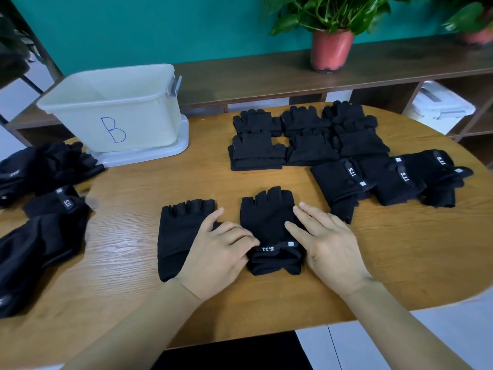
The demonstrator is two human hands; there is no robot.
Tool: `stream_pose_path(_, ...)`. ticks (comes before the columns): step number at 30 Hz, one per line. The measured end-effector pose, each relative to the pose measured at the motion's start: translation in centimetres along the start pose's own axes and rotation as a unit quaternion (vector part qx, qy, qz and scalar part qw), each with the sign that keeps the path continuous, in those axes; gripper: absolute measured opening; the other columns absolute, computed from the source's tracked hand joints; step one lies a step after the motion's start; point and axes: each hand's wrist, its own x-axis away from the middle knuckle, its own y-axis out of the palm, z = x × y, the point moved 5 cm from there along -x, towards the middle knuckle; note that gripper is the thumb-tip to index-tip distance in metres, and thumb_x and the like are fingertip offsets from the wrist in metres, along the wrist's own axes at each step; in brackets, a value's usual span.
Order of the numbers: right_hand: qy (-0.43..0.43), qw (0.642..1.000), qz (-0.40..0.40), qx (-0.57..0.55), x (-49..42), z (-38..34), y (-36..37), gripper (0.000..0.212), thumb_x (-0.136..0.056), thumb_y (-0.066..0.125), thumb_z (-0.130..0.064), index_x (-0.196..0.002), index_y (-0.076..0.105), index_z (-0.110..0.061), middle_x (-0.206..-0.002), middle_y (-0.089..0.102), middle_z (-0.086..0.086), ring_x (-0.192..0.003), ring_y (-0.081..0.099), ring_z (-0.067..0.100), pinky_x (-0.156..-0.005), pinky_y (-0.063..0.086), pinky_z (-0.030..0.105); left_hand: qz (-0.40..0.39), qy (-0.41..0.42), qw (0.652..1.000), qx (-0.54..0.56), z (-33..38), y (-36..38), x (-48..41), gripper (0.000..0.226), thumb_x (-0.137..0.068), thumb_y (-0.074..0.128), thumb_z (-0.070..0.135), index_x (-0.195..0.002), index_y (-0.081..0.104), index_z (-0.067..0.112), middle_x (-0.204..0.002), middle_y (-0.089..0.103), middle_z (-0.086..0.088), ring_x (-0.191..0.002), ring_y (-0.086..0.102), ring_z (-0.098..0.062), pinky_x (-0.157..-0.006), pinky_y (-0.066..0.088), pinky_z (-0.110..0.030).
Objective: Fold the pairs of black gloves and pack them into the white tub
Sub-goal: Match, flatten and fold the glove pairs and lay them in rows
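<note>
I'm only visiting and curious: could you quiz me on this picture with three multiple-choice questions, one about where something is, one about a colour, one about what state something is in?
1. Where does the white tub stand?
A) at the far left of the wooden table
B) at the table's near right edge
C) on the shelf beside a plant pot

2. What colour is the letter B on the tub?
A) red
B) blue
C) green

3. What is the right hand doing?
A) gripping the tub
B) hanging in the air
C) lying flat on a fingerless glove

Answers:
1 A, the tub sits at the table's far left end.
2 B, the handwritten letter is blue.
3 C, its straight fingers rest on the glove.
</note>
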Motion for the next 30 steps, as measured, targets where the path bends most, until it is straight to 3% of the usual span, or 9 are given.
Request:
stream_pose_path(3, 0.011, 1.0, -0.001, -0.004, -0.6, 0.1, -0.2, 0.055, -0.055, 0.076, 0.016, -0.104, 0.076, -0.008, -0.119, 0.068, 0.018, -0.117, 0.063, 0.034, -0.086, 0.056, 0.045, 0.015, 0.011, 0.999, -0.04, 0.3, -0.2, 0.0, 0.028, -0.083, 0.055, 0.02, -0.101, 0.076, 0.023, -0.101, 0.072, 0.01, -0.097, 0.065, -0.012, -0.109, 0.033, -0.054)
stream_pose_path(12, 0.007, 0.998, -0.056, -0.006, -0.5, 0.1, 1.0, 0.065, -0.048, 0.084, 0.012, -0.108, 0.075, -0.01, -0.122, 0.067, 0.018, -0.12, 0.061, 0.033, -0.087, 0.055, 0.042, -0.006, 0.059, 0.997, -0.057, 0.4, 0.0, 0.1, 0.03, -0.088, 0.052, 0.017, -0.105, 0.077, 0.022, -0.101, 0.072, 0.009, -0.098, 0.063, -0.013, -0.113, 0.028, -0.054)
stream_pose_path(15, 0.015, 1.0, -0.021, -0.01, -0.9, 0.2, 0.1, 0.054, -0.064, 0.072, 0.014, -0.114, 0.072, -0.007, -0.124, 0.066, 0.015, -0.121, 0.06, 0.032, -0.092, 0.053, 0.043, -0.02, 0.038, 0.999, -0.017, -0.4, -0.6, -0.4, 0.042, -0.083, 0.043, 0.013, -0.11, 0.075, 0.019, -0.109, 0.071, 0.008, -0.106, 0.059, -0.012, -0.115, 0.025, -0.049)
stream_pose_path(17, 0.048, 0.998, 0.035, -0.026, -1.5, 0.6, -1.0, 0.042, -0.08, 0.051, 0.006, -0.115, 0.071, -0.005, -0.121, 0.069, 0.013, -0.12, 0.061, 0.029, -0.097, 0.049, 0.04, -0.018, -0.014, 1.0, -0.001, -1.1, -0.9, -1.4, 0.047, -0.083, 0.04, 0.01, -0.117, 0.072, 0.015, -0.118, 0.069, 0.003, -0.114, 0.058, -0.013, -0.119, 0.025, -0.042)
stream_pose_path(19, 0.083, 0.994, 0.051, -0.049, -2.6, 0.7, -1.7, 0.04, -0.087, 0.045, -0.001, -0.119, 0.069, -0.004, -0.123, 0.068, 0.012, -0.122, 0.059, 0.027, -0.103, 0.04, 0.037, -0.038, -0.07, 0.997, 0.003, -1.0, -0.9, -2.8, 0.048, -0.086, 0.046, 0.004, -0.131, 0.063, 0.009, -0.134, 0.062, -0.005, -0.128, 0.054, -0.02, -0.121, 0.022, -0.038)
stream_pose_path(22, 0.056, 0.992, -0.101, -0.044, -4.6, -1.1, -0.6, 0.047, -0.1, 0.048, -0.02, -0.144, 0.045, -0.006, -0.153, 0.039, 0.012, -0.146, 0.03, 0.023, -0.12, 0.016, 0.037, -0.124, -0.133, 0.983, -0.008, 0.4, 0.5, -4.3, 0.058, -0.103, 0.032, 0.022, -0.156, 0.018, 0.006, -0.164, 0.013, -0.01, -0.153, 0.009, -0.019, -0.123, -0.005, -0.032)
stream_pose_path(25, 0.045, 0.955, -0.292, -0.024, -3.6, -1.6, 2.6, 0.07, -0.095, -0.005, -0.052, -0.155, -0.008, -0.016, -0.162, -0.018, 0.001, -0.148, -0.021, 0.011, -0.12, -0.014, 0.031, -0.22, -0.152, 0.96, -0.078, 1.2, 3.0, -3.6, 0.08, -0.085, -0.018, 0.045, -0.154, -0.015, 0.005, -0.163, -0.019, -0.013, -0.15, -0.022, -0.022, -0.121, -0.018, -0.036)
stream_pose_path(27, 0.055, 0.949, -0.309, -0.036, -2.8, -0.9, 3.8, 0.08, -0.082, -0.019, -0.056, -0.153, -0.017, -0.019, -0.16, -0.026, -0.003, -0.144, -0.028, 0.006, -0.119, -0.016, 0.029, -0.24, -0.163, 0.952, -0.093, 0.8, 4.1, -3.0, 0.086, -0.077, -0.027, 0.048, -0.151, -0.021, 0.004, -0.16, -0.027, -0.015, -0.147, -0.028, -0.024, -0.121, -0.019, -0.039)
stream_pose_path(30, 0.054, 0.95, -0.306, -0.033, -2.4, -0.2, 4.4, 0.077, -0.085, -0.016, -0.058, -0.153, -0.019, -0.021, -0.159, -0.028, -0.005, -0.144, -0.029, 0.005, -0.12, -0.015, 0.029, -0.245, -0.173, 0.95, -0.081, 0.3, 4.4, -2.6, 0.091, -0.076, -0.035, 0.057, -0.149, -0.025, 0.005, -0.157, -0.031, -0.017, -0.146, -0.031, -0.026, -0.121, -0.019, -0.04)
